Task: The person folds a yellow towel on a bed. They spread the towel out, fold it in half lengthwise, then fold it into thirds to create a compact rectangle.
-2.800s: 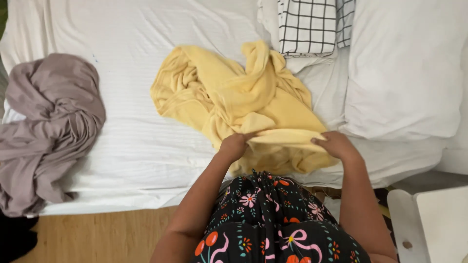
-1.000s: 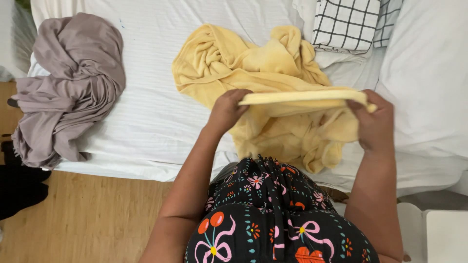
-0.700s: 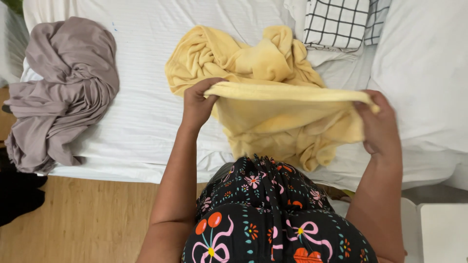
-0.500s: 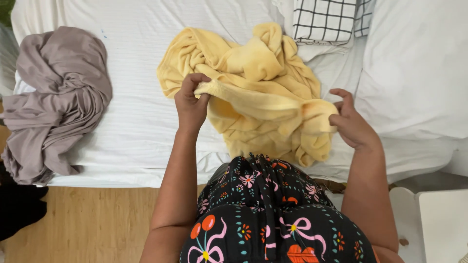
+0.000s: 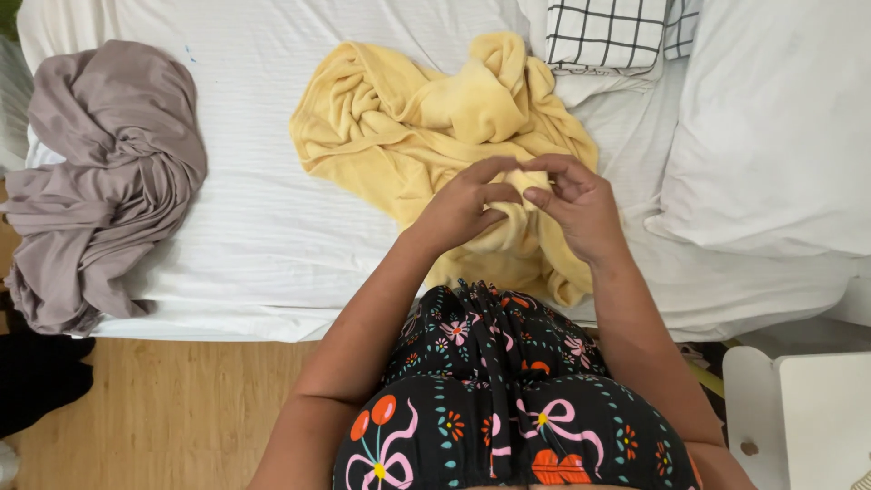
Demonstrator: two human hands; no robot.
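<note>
A crumpled yellow fleece blanket (image 5: 413, 118) lies in a heap on the white bed (image 5: 245, 236). My left hand (image 5: 463, 204) and my right hand (image 5: 576, 204) have come together over the blanket's near part, fingertips almost touching. Both pinch a small fold of the yellow fabric between them. The blanket's near edge hangs over the bed's front edge, partly hidden behind my arms and my black flowered dress.
A bunched grey-mauve cloth (image 5: 100, 172) lies at the bed's left end. A black-and-white checked pillow (image 5: 608, 32) and a large white pillow (image 5: 780, 127) sit at the right. Wooden floor (image 5: 172, 408) shows below, with a white stool (image 5: 807, 417) at the lower right.
My hands held a blanket edge stretched wide apart and raised; they have since dropped it toward the bed and moved together at the middle of the heap.
</note>
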